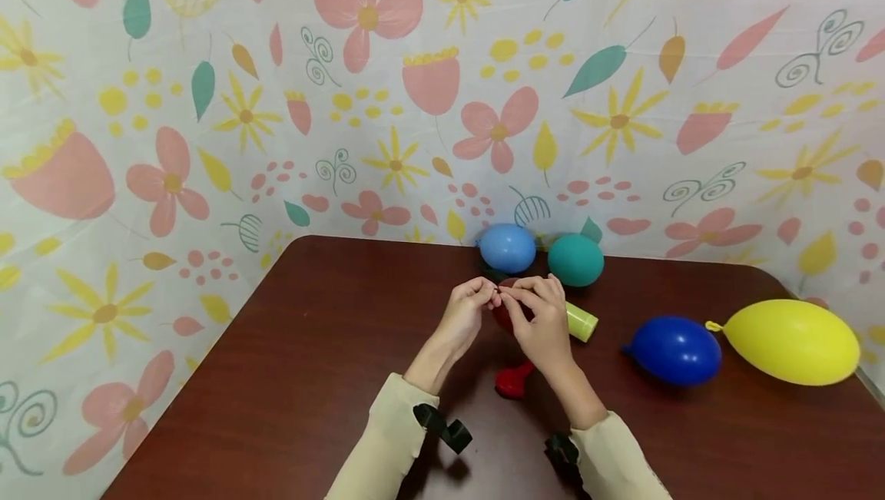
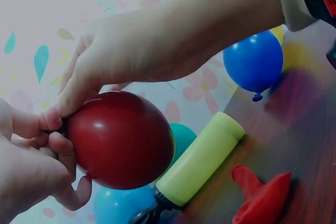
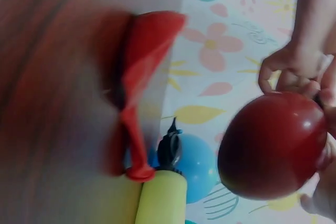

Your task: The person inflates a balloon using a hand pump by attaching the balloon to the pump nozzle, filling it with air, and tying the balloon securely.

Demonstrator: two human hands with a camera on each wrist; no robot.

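Note:
A small inflated dark red balloon [image 2: 121, 140] hangs off the table between both hands. With its fingertips, my left hand [image 1: 465, 312] pinches the balloon's neck. Opposite it, my right hand [image 1: 542, 319] pinches the same neck with thumb and fingers. The fingertips meet there and hide most of the neck; whether a knot is formed I cannot tell. In the right wrist view the round body of the balloon [image 3: 273, 145] points away from the fingers. Below the hands a limp, uninflated red balloon [image 3: 149, 61] lies on the table.
A yellow-green hand pump [image 2: 202, 158] with a black nozzle end lies just behind the hands. Light blue [image 1: 508, 248] and teal [image 1: 575, 259] balloons sit at the back edge. Dark blue [image 1: 676, 351] and yellow [image 1: 791, 342] balloons rest at the right. A flower-patterned cloth [image 1: 415, 100] hangs behind.

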